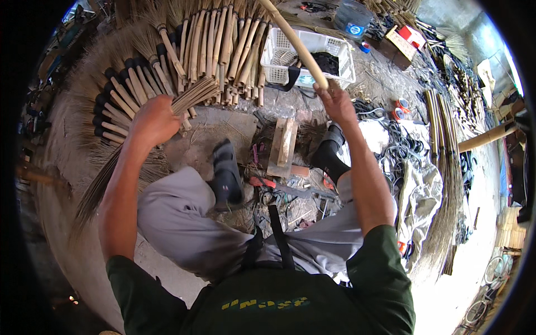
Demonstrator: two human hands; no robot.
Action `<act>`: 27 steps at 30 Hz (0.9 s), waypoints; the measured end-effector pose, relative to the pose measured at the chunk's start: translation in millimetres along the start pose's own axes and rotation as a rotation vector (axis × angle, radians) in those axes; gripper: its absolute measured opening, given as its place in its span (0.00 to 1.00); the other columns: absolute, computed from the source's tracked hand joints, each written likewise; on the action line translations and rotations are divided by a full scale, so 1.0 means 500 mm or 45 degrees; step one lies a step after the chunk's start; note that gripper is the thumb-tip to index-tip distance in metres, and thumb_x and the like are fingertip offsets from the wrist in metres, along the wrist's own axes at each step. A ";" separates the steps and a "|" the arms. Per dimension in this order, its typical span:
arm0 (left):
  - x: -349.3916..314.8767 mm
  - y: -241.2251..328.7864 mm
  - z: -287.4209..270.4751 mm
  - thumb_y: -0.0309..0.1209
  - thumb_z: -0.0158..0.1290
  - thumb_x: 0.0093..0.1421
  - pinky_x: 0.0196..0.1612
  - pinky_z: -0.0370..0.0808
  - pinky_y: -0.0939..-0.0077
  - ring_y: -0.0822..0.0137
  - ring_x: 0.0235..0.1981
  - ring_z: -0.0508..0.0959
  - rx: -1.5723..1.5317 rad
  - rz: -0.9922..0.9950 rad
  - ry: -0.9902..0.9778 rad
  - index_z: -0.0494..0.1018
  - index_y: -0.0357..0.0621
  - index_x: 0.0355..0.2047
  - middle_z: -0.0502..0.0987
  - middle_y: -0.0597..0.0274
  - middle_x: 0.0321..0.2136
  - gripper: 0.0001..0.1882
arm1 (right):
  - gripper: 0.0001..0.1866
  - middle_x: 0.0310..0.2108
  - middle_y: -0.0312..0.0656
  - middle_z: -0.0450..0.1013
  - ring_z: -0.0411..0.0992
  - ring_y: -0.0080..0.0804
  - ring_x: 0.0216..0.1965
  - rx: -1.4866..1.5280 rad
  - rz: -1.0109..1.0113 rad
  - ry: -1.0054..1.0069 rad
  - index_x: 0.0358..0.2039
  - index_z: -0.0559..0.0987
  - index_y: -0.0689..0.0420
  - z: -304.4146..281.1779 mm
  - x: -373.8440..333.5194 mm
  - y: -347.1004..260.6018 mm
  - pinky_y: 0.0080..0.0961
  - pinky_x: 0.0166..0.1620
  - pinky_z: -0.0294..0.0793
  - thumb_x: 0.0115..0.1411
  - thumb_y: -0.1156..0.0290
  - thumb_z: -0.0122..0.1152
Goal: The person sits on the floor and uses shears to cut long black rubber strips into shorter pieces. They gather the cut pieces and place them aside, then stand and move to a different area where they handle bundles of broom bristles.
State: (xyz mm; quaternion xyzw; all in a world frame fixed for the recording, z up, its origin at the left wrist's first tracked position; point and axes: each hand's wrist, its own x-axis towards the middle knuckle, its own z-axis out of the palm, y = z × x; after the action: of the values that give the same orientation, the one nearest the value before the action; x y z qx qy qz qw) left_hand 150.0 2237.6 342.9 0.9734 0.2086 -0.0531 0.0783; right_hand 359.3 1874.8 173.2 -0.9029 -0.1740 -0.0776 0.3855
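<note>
My left hand (153,120) is closed around a bundle of thin broom sticks (195,95). The cut ends point up and right, and the fine tips trail down beside my forearm. In my right hand (338,104) is the lower end of a long bamboo pole (296,44), which slants up and left past the top of the picture. It passes over a white plastic basket (340,84) with dark strips inside. Between my feet, apart from both hands, a pale stick rests on a wooden block (276,159).
Finished short brooms with bamboo handles (223,44) lie fanned out at the far left. Right of my leg are a crumpled pale cloth sack (419,195), tangled dark strips and long stick bundles (446,167). A clear plastic water jug (353,19) stands behind the basket.
</note>
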 end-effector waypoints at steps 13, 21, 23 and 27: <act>0.050 0.010 0.107 0.44 0.63 0.61 0.54 0.76 0.53 0.43 0.49 0.81 -0.210 0.092 -0.073 0.77 0.31 0.44 0.81 0.37 0.43 0.25 | 0.16 0.46 0.47 0.79 0.75 0.52 0.50 -0.915 0.149 -0.368 0.48 0.78 0.46 0.074 -0.138 0.243 0.50 0.49 0.76 0.58 0.65 0.64; 0.094 -0.030 0.127 0.44 0.65 0.59 0.53 0.76 0.57 0.43 0.49 0.81 -0.297 0.083 -0.143 0.75 0.27 0.48 0.81 0.34 0.44 0.30 | 0.31 0.55 0.55 0.74 0.74 0.52 0.56 -0.358 0.697 -0.002 0.61 0.70 0.54 0.234 -0.226 0.236 0.47 0.57 0.75 0.63 0.53 0.64; 0.096 -0.034 0.122 0.43 0.66 0.58 0.53 0.76 0.58 0.44 0.49 0.81 -0.339 0.088 -0.126 0.75 0.26 0.48 0.81 0.34 0.44 0.30 | 0.36 0.51 0.53 0.77 0.77 0.52 0.52 -0.288 0.968 -0.181 0.59 0.71 0.54 0.340 -0.265 0.145 0.48 0.54 0.76 0.62 0.39 0.60; 0.089 -0.038 0.118 0.41 0.65 0.58 0.52 0.75 0.59 0.44 0.46 0.82 -0.464 0.129 -0.166 0.76 0.27 0.48 0.82 0.35 0.42 0.27 | 0.43 0.55 0.62 0.74 0.73 0.62 0.57 -0.199 0.934 -0.444 0.65 0.61 0.56 0.442 -0.311 0.067 0.51 0.59 0.72 0.58 0.44 0.65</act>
State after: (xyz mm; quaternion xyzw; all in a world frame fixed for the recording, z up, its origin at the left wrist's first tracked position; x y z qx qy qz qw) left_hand 178.3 2262.3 276.3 0.9469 0.1600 -0.0732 0.2691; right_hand 228.7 1973.7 -44.6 -0.9312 0.1032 0.2061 0.2825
